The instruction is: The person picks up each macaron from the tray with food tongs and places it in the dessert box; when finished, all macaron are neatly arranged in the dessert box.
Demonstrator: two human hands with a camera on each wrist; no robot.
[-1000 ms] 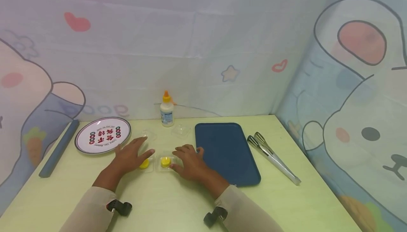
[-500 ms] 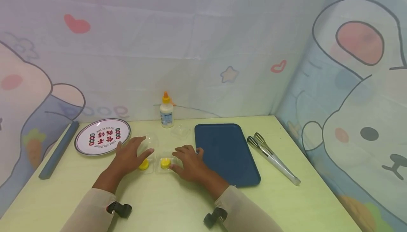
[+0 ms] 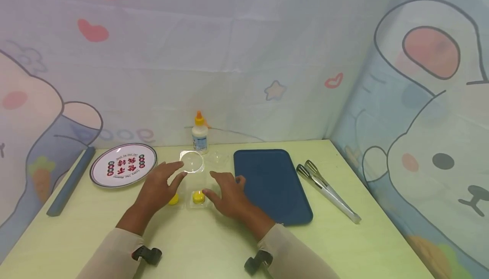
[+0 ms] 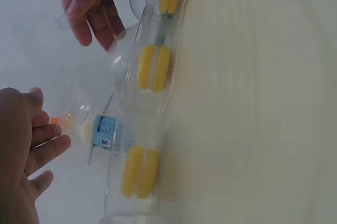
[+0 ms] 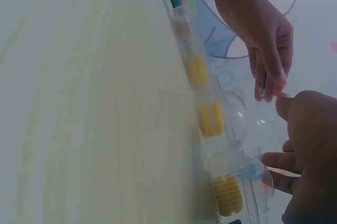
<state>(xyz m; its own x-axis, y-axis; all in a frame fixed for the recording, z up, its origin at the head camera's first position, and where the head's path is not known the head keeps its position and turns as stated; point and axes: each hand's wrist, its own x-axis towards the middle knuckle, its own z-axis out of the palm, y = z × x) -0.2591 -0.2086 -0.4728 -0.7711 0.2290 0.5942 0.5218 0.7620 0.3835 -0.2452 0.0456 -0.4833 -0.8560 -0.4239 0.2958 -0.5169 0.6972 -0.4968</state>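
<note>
My left hand pinches the edge of a clear plastic lid with its fingertips, raised and tilted above the table. In the left wrist view the round bulge of this lid shows beyond the fingers. Below it stand clear boxes in a row, each with a yellow macaron inside; one macaron lies between my hands, another beside my left wrist. My right hand hovers at the right box, fingers spread and loosely bent. A third macaron is hidden from the head view by that hand.
Behind the hands are a glue bottle and another clear lid. A printed plate and a grey-blue roll are at the left. A dark blue tray and metal tongs lie to the right.
My left hand has brought the clear lid up and to the right, with its face turning toward the view. My right index finger has lifted away from the box, and the right hand otherwise barely moved.
</note>
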